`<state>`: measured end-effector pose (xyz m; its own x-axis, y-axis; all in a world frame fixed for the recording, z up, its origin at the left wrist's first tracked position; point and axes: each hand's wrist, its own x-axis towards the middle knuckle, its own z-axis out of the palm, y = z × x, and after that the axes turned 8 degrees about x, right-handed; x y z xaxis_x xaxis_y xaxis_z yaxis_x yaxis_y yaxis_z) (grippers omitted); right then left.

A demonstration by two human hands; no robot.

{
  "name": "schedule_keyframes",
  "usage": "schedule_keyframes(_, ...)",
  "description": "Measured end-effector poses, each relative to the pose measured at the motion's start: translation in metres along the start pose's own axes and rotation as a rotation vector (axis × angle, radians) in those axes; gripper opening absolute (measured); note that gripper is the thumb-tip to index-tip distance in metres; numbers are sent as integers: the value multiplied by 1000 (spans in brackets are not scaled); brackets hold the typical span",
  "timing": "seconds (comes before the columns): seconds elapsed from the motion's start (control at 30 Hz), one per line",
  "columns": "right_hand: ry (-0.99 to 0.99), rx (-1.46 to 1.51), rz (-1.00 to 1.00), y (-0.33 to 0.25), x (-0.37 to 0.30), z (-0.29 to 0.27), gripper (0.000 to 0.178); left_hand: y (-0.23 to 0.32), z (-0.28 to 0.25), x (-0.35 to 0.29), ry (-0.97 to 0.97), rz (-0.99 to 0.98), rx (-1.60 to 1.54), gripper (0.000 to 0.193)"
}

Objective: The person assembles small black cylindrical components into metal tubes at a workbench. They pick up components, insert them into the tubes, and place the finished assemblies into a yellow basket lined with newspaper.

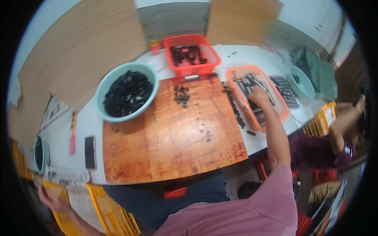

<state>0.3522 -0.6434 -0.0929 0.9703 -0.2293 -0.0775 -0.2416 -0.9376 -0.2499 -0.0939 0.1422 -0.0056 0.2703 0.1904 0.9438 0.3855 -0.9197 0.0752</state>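
My right hand (258, 96) reaches into the orange plastic basket (256, 126) on the right, fingers bent down among dark grey rods (246, 85). Its fingers are closed, but what they grip cannot be made out. My left hand (55, 201) is low at the far left beside a yellow plastic crate (96, 202), fingers stretched out and holding nothing visible. A small cluster of short black pieces (181, 96) lies on the brown wooden board (169, 141). A light green basin (101, 111) full of shiny black pieces (128, 93) stands at the board's far left corner.
A red basket (189, 71) with dark pieces stands at the back. More dark bars (285, 92) and a smaller green basin (301, 83) are at the right. A phone (90, 152) lies left of the board. A person in a dark maroon top (315, 152) sits at the right.
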Motion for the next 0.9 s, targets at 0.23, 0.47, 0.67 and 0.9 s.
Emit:
schedule_keyframes(0.23, 13, 716, -436, -75, -94, -54, 56, 230, 41, -1, -620, 279, -638, 33)
schedule_keyframes(0.47, -506, 988, -586, -95, -158, 55, 38, 393, 78, -129, -1018, -555, -1385, 49)
schedule_keyframes(0.67, -863, 1007, -685, -169, -257, 84, 34, 429, 56, -167, -860, -892, -1458, 39)
schedule_keyframes(0.9, -795, 1168, -620, -157, -275, 121, 33, 404, 46, -171, -1004, -933, -1402, 24)
